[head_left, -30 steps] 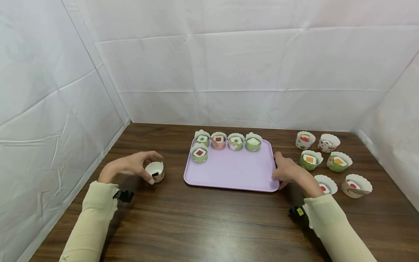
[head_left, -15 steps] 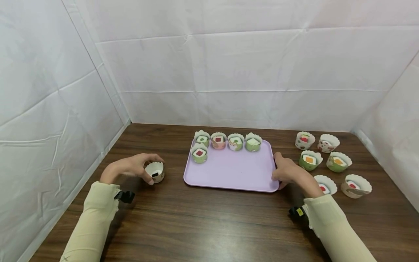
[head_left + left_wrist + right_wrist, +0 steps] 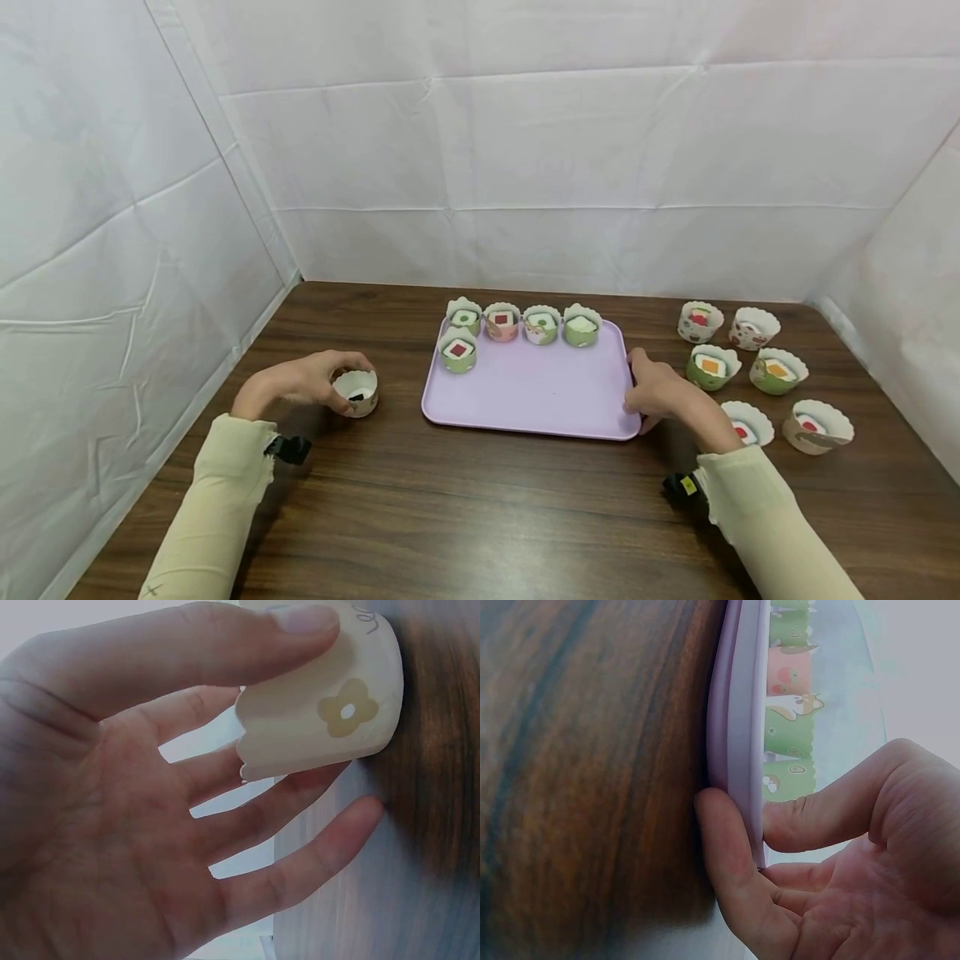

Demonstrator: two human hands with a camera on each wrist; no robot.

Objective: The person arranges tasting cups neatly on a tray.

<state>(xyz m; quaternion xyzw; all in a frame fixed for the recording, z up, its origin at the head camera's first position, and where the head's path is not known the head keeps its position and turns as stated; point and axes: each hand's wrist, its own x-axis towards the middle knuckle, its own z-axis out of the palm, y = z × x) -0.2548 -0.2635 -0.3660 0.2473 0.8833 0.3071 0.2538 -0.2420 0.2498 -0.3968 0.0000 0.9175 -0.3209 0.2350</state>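
On the left of the table in the head view, my left hand (image 3: 303, 379) holds a small white paper baking cup (image 3: 365, 385). A black piece shows inside it. The left wrist view shows the thumb on the side of the cup, which bears a tan flower (image 3: 349, 709), with fingers passing behind. My right hand (image 3: 660, 390) grips the right rim of a lilac tray (image 3: 543, 396), thumb on top and a finger beneath in the right wrist view. Along the tray's back stand several filled paper cups (image 3: 502, 323). One green cup (image 3: 457, 354) stands in front of them at the left.
To the right of the tray, several more filled cups stand on the brown wooden table (image 3: 465, 508), among them a green one (image 3: 712, 368) and a tan one (image 3: 817, 429). My right forearm lies close beside them. White cloth walls (image 3: 555, 167) enclose the back and sides.
My left thumb and fingers have closed in slightly around the paper cup, with a small shift of the wrist to the right. The right hand and the tray stay put.
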